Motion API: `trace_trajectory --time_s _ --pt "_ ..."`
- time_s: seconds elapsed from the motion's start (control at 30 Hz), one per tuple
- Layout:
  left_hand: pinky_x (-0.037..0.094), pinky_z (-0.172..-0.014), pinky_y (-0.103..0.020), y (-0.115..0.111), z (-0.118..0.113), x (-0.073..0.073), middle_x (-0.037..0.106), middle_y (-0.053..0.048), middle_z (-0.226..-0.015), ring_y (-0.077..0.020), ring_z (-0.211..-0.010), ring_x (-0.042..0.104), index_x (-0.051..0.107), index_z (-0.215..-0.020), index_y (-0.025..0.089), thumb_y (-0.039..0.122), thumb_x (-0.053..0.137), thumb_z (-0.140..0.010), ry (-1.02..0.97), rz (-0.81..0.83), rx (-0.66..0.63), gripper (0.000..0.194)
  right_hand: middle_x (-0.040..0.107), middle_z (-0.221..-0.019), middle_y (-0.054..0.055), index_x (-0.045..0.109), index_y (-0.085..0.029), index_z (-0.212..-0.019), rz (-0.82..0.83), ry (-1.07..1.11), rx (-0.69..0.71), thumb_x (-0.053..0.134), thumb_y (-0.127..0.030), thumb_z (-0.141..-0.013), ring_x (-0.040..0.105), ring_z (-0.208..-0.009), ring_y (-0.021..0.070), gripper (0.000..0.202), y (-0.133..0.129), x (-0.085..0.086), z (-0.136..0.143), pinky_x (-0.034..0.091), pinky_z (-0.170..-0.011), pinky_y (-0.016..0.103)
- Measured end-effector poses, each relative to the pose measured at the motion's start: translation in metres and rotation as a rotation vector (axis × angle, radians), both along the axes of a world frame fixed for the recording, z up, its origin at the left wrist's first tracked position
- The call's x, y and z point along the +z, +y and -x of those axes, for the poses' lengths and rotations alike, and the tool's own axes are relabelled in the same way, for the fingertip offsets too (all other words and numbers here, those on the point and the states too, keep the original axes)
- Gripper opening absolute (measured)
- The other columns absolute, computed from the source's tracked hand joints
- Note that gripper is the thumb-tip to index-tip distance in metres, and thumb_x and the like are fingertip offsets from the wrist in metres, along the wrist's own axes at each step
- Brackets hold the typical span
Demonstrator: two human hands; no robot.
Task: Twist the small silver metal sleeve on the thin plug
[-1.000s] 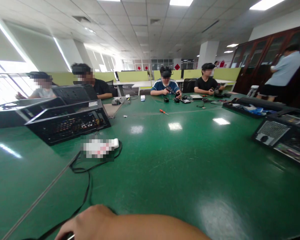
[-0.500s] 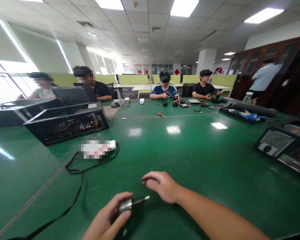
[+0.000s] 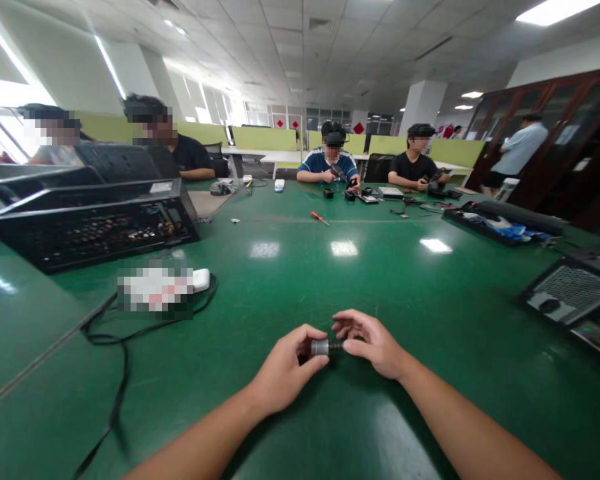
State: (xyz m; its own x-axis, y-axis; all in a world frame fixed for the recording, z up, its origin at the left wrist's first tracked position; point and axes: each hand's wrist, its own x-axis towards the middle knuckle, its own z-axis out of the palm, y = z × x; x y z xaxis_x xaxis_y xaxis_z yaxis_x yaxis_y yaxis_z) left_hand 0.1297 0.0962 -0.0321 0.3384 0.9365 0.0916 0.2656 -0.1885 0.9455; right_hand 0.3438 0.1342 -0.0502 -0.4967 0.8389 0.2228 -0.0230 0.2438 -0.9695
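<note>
A short silvery metal cylinder [image 3: 320,347] with a thin dark shaft pointing right is held above the green table [image 3: 300,287]. My left hand [image 3: 287,367] grips the cylinder between thumb and fingers from the left. On the other side, my right hand [image 3: 373,343] has its thumb at the shaft's tip, with the fingers curved and spread apart above it. Whether the right thumb grips the tip or only touches it cannot be made out.
An open black computer case [image 3: 95,223] stands at the left, another [image 3: 570,290] at the right. A white item with a black cord [image 3: 120,393] lies left. An orange screwdriver [image 3: 317,216] lies farther back. Several people are around the far side.
My left hand has carried the cylinder up and to the right. My right hand has moved right and slightly up, and its thumb is now at the shaft's tip. The camera view has shifted.
</note>
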Motion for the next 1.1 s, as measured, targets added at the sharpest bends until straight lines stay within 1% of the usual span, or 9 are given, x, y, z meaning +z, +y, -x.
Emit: trace_trajectory --time_s 0.13,0.23,0.33,0.5,0.63,1.1 --pt "0.047 -0.082 -0.033 -0.002 0.004 0.000 0.065 -0.004 -0.095 -0.0217 -0.090 0.061 0.057 -0.102 0.019 0.025 0.065 -0.082 -0.069 0.075 0.000 0.022 0.065 -0.110 0.007 0.057 -0.021 -0.122 -0.158 -0.181 -0.002 0.067 -0.025 -0.077 0.060 -0.095 0.0214 0.046 -0.008 0.010 -0.001 0.046 -0.082 0.034" --pt "0.047 -0.083 -0.033 -0.001 0.004 0.000 0.065 -0.005 -0.095 -0.0219 -0.090 0.061 0.056 -0.104 0.019 0.025 0.063 -0.084 -0.094 0.102 0.001 0.023 0.066 -0.103 0.006 0.062 -0.021 -0.114 -0.241 -0.273 -0.032 0.068 -0.021 -0.075 0.061 -0.093 0.0210 0.039 -0.012 0.017 0.002 0.046 -0.083 0.034" --pt "0.048 -0.080 -0.033 -0.001 0.003 0.000 0.065 -0.004 -0.092 -0.0213 -0.088 0.061 0.057 -0.103 0.018 0.024 0.064 -0.083 -0.088 0.102 0.017 0.022 0.067 -0.098 0.005 0.065 -0.020 -0.106 -0.293 -0.329 -0.060 0.068 -0.018 -0.075 0.062 -0.090 0.0201 0.031 -0.015 0.021 0.006 0.047 -0.082 0.032" --pt "0.048 -0.080 -0.033 -0.001 0.002 0.001 0.065 -0.004 -0.093 -0.0208 -0.087 0.062 0.057 -0.101 0.018 0.023 0.064 -0.082 -0.075 0.086 0.013 0.021 0.068 -0.093 0.004 0.067 -0.019 -0.097 -0.288 -0.328 -0.097 0.065 -0.020 -0.080 0.063 -0.087 0.0192 0.017 -0.015 0.018 0.009 0.048 -0.081 0.031" --pt "0.048 -0.081 -0.032 -0.002 0.002 0.002 0.065 -0.004 -0.094 -0.0206 -0.088 0.062 0.057 -0.102 0.018 0.024 0.064 -0.082 -0.066 0.077 0.010 0.022 0.069 -0.092 0.005 0.068 -0.019 -0.093 -0.281 -0.324 -0.109 0.063 -0.019 -0.082 0.063 -0.087 0.0183 0.012 -0.013 0.015 0.010 0.048 -0.082 0.030" --pt "0.049 -0.082 -0.034 -0.001 0.003 0.002 0.066 -0.005 -0.095 -0.0211 -0.087 0.062 0.057 -0.103 0.018 0.026 0.063 -0.083 -0.033 0.060 0.005 0.022 0.070 -0.089 0.004 0.070 -0.019 -0.092 -0.288 -0.353 -0.121 0.064 -0.018 -0.082 0.064 -0.085 0.0176 0.011 -0.013 0.015 0.009 0.048 -0.079 0.030"
